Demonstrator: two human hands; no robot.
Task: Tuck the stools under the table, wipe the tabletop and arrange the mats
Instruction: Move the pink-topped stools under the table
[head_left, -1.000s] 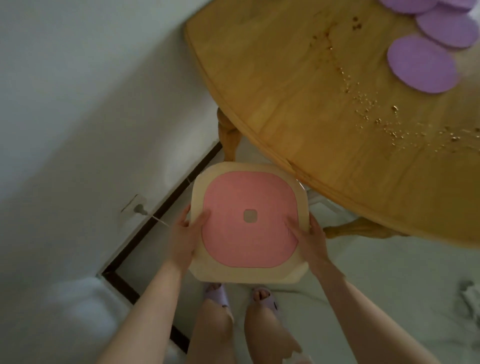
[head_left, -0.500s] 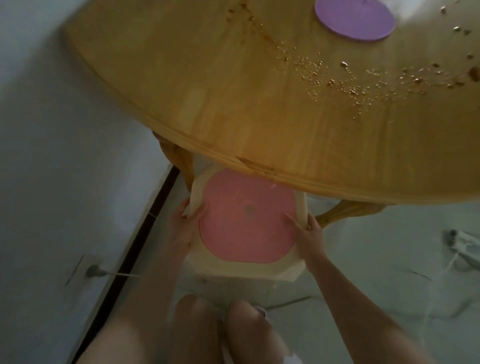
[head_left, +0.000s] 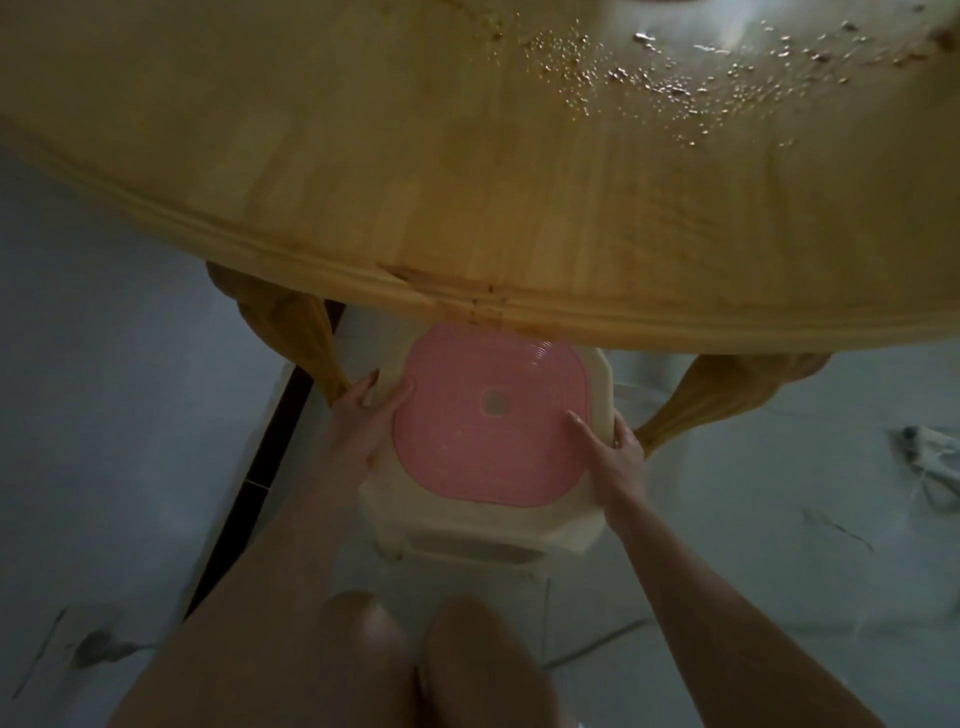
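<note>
- Under the near lip of the wooden table (head_left: 415, 182), we hold the cream stool (head_left: 483, 525) by both sides. The far rim of its seat is tucked beneath the tabletop, and the near part juts out toward our knees (head_left: 363, 639).
- Our left hand (head_left: 363, 421) grips the stool's left rim. The thumb lies on the pink seat pad (head_left: 488, 447) and the other fingers run along the side edge, close to the left table leg (head_left: 296, 322).
- Our right hand (head_left: 613, 447) clamps the right rim. One finger stretches onto the pink pad and the rest curl round the edge, just beside the right table leg (head_left: 727, 389).
- Both our forearms reach forward and down, one on either side of our bare knees.
- We see the stool standing between the two turned legs.
- Crumbs (head_left: 649, 78) are scattered over the far right of the tabletop, well apart from the near edge.
- A pale crumpled thing (head_left: 935, 462) lies on the floor at the right, too blurred for us to tell what it is.
</note>
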